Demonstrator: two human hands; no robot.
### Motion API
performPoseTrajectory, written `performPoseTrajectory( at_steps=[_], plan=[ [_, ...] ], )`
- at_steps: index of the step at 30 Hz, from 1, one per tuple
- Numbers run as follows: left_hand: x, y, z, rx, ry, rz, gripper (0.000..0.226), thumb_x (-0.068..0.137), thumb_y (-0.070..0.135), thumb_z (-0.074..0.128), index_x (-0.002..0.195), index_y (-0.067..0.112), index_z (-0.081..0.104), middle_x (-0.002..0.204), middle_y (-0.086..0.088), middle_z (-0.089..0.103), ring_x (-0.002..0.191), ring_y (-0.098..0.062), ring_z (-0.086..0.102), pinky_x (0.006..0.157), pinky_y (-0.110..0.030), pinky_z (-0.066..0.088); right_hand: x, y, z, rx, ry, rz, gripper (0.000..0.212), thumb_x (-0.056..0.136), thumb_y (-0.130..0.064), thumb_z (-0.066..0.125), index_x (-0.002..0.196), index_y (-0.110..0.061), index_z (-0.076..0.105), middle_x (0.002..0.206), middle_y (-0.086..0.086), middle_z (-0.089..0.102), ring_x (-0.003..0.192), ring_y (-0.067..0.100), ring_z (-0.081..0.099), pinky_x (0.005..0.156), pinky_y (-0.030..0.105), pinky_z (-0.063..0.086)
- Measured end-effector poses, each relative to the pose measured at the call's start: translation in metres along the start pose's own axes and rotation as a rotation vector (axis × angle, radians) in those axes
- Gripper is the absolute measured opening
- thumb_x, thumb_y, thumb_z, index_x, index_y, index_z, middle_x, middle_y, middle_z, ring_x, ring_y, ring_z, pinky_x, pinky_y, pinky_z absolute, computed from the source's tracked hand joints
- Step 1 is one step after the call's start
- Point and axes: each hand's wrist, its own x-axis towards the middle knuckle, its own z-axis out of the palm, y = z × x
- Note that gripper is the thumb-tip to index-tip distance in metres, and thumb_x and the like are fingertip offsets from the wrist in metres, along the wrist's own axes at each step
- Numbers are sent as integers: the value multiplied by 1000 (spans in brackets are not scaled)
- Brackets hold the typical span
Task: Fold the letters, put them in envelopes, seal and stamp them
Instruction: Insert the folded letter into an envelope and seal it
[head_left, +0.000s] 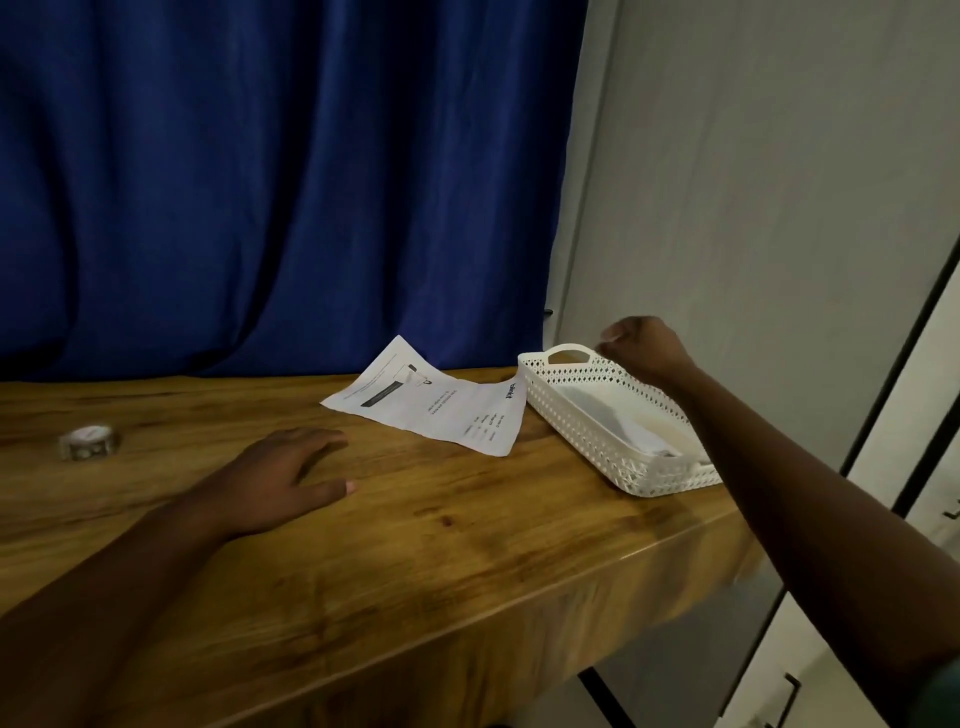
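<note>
**Hands apart on the wooden table, letter lying between them**

The left hand (291, 475) lies flat, palm down, on the wooden table (415, 561) in the lower centre of the frame, fingers spread and loosely extended, with nothing in it. The right hand (641, 345) hovers at centre right, above the far end of the white basket (587, 415), just beside its handle cut-out. Its fingers are curled inward into a loose fist; whether anything is pinched inside cannot be told.

A printed letter (434, 408) lies unfolded on the table at the centre of the frame, its far corner raised against the blue curtain (260, 182) and its right edge just beside the basket. Inside the basket, toward its near end, lie white papers (647, 439), which may be envelopes. A small roll of tape or stickers (89, 441) sits on the table at the left edge, well apart from both hands. Pale cabinet doors (753, 208) fill the right side.
</note>
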Motion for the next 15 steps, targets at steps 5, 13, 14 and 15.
performPoseTrajectory(
  at_steps=[5, 13, 14, 15],
  plan=[
    [-5, -5, -8, -11, 35, -46, 72, 89, 61, 71, 152, 36, 47, 156, 8, 48, 139, -12, 45, 116, -38, 41, -24, -68, 49, 159, -250, -171, 25, 92, -27, 78, 113, -15, 74, 110, 4, 76, 102, 19, 71, 91, 28, 55],
    [-14, -16, -24, -27, 174, -120, 70, 88, 49, 76, 151, 34, 50, 155, 5, 44, 134, -15, 51, 115, -37, 44, -55, -112, 176, 31, -483, -265, 74, 89, -68, 66, 149, -27, 52, 156, 0, 51, 140, 22, 49, 104, 29, 36],
    [-14, -15, -25, -55, 203, -125, 71, 87, 47, 77, 151, 32, 50, 153, 4, 41, 131, -16, 54, 113, -39, 47, -56, -114, 189, 2, -510, -255, 84, 88, -73, 60, 156, -27, 44, 163, 2, 42, 146, 25, 43, 111, 35, 35],
    [-14, -16, -27, -71, 231, -130, 72, 86, 47, 77, 151, 32, 50, 153, 4, 38, 130, -18, 55, 110, -41, 49, -57, -118, 201, -37, -537, -243, 91, 88, -79, 54, 161, -29, 35, 170, 4, 31, 152, 27, 35, 118, 41, 30]
  ],
)
